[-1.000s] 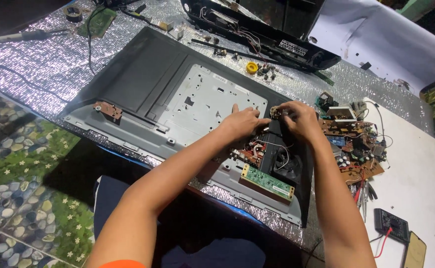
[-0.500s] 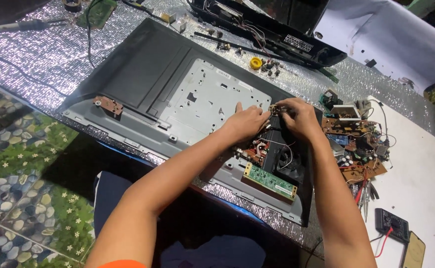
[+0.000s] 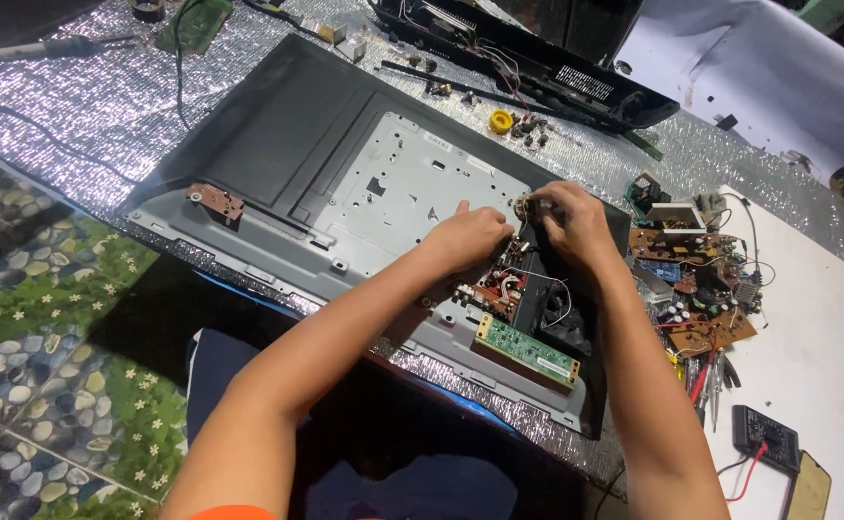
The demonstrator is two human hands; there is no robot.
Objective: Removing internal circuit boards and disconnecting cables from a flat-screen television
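Two hands, left hand (image 3: 470, 236) and right hand (image 3: 568, 221), pinch one small metal part (image 3: 526, 205) over one panel (image 3: 345, 183).

Matt metal backplate (image 3: 412, 188) on crinkled shiny foil sheet (image 3: 85, 96).

The left hand (image 3: 470, 236) and right hand (image 3: 571, 221) hide most of the small part (image 3: 521, 204) pinched between them; its kind stays unclear. The brown circuit board (image 3: 494, 289) lies partly beneath the left wrist.
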